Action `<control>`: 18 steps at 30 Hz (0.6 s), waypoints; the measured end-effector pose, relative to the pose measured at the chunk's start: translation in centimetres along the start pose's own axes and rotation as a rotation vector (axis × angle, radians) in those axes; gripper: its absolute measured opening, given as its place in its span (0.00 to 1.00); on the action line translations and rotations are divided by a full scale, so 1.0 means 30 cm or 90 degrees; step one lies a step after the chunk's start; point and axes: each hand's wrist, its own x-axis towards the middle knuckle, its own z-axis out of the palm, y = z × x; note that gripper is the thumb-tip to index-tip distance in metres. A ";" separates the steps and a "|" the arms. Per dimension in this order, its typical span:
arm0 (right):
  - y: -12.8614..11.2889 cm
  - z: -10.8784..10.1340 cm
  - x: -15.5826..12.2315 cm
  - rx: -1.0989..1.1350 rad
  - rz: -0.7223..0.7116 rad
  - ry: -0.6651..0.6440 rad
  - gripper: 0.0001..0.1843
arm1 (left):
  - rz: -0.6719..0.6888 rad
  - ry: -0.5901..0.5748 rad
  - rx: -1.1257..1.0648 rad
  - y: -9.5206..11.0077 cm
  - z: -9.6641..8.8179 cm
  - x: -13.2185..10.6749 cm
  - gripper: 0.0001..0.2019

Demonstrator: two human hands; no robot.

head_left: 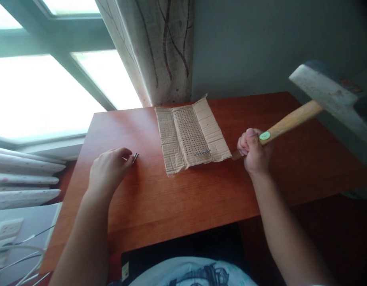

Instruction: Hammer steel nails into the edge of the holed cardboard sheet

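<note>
My right hand is closed round the wooden handle of a hammer, whose grey steel head is raised up to the right, near the camera. My left hand rests on the red-brown table with fingers curled over a small pile of nails; what the fingertips pinch is hidden. Between the hands lies a flattened piece of cardboard with a grid of small holes. A short row of nails stands in it near its front edge.
A window fills the upper left, with a patterned curtain hanging behind the table. Grey wall at the back right. Left of the table are white folded items, a wall socket and cables. The table's front edge runs just before my body.
</note>
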 end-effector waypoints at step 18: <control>0.001 -0.010 -0.002 0.036 -0.002 0.010 0.32 | -0.035 0.112 -0.347 0.031 -0.023 0.016 0.12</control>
